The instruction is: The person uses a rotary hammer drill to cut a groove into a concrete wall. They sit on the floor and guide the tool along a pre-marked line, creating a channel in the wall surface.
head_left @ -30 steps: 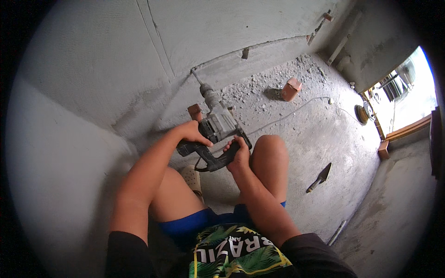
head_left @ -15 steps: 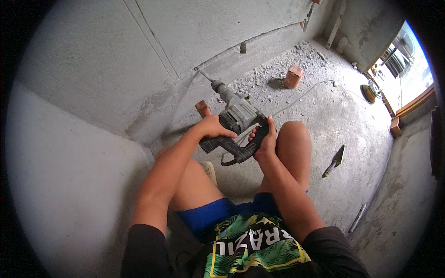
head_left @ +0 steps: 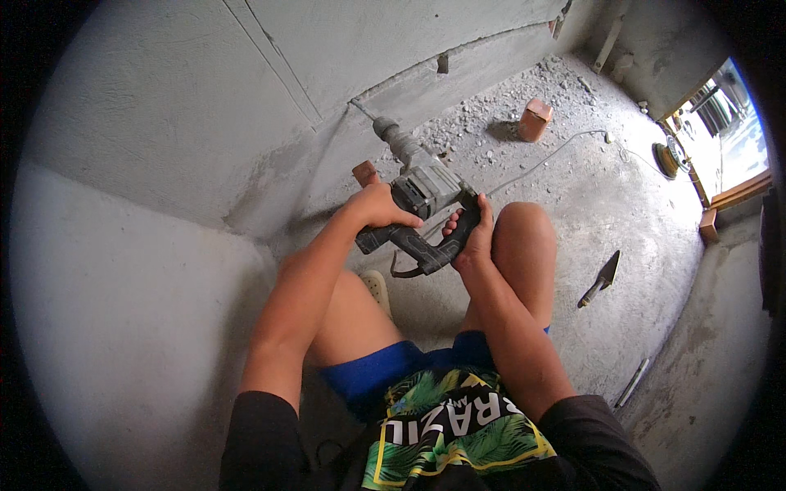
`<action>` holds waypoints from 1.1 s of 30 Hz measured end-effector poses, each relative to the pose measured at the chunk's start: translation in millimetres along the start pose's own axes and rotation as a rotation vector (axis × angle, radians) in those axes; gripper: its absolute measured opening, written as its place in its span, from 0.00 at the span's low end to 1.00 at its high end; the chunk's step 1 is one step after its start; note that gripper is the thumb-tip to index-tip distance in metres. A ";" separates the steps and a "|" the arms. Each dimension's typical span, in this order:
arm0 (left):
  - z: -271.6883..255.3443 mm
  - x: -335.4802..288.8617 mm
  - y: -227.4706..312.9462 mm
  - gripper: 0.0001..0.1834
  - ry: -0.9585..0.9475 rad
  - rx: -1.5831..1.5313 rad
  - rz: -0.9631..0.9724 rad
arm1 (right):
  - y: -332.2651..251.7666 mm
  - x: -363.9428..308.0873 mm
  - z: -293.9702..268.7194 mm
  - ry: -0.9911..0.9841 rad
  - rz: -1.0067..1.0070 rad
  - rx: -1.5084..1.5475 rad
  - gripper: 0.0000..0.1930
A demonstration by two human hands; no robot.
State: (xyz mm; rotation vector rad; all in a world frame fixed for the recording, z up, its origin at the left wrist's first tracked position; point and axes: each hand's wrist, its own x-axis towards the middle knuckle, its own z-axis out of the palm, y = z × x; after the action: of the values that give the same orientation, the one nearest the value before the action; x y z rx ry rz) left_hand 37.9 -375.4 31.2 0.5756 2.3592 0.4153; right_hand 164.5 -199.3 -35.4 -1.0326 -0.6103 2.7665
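Observation:
Between my knees I hold a grey and black rotary hammer drill [head_left: 430,186], tilted up and to the left. Its bit [head_left: 363,110] reaches the grey wall [head_left: 188,98] at the end of a long groove. My left hand [head_left: 381,206] is closed on the drill's body, near its lower left side. My right hand [head_left: 476,233] wraps round the black rear handle, with the fingers curled through its loop. Beyond my left hand a reddish block [head_left: 366,173] shows, partly hidden by the hand and drill.
Rubble [head_left: 499,106] lies along the wall's foot. A reddish hollow block [head_left: 535,120] stands on the floor, and a cable [head_left: 557,151] runs toward a reel [head_left: 670,157] by the bright doorway. A pointed trowel [head_left: 602,278] lies right of my knee; a thin bar [head_left: 632,382] rests farther right.
The view has shifted a little, so the room sits slightly farther right. Both hands keep their hold on the drill, and its bit stays at the groove's end.

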 end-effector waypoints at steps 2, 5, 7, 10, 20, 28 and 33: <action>-1.4 16.6 -6.1 0.64 0.058 0.040 -0.049 | 2.9 21.4 2.2 0.018 0.037 0.004 0.29; -1.3 39.8 -11.2 0.64 0.095 0.080 -0.123 | 3.8 52.4 2.8 0.037 0.100 0.015 0.29; -2.1 54.4 -10.2 0.65 0.075 0.077 -0.137 | 0.4 69.3 1.0 0.055 0.127 0.010 0.28; -1.6 69.1 -4.2 0.66 0.039 0.027 -0.129 | -10.1 85.8 -2.7 0.069 0.139 -0.022 0.28; 0.2 87.2 3.5 0.48 0.073 -0.163 0.018 | -47.6 90.2 11.1 0.005 -0.001 -0.197 0.26; 5.3 105.6 18.4 0.41 0.077 -0.328 0.034 | -89.1 112.3 27.7 -0.053 -0.055 -0.273 0.26; 16.0 108.3 33.2 0.39 0.077 -0.367 0.022 | -101.1 100.9 20.8 -0.034 -0.053 -0.286 0.23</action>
State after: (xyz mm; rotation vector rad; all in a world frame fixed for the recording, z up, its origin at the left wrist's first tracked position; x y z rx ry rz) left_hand -15.4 -290.3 -23.5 0.4168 2.2707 0.8708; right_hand 72.1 -88.4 -40.0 -1.0036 -1.0466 2.7094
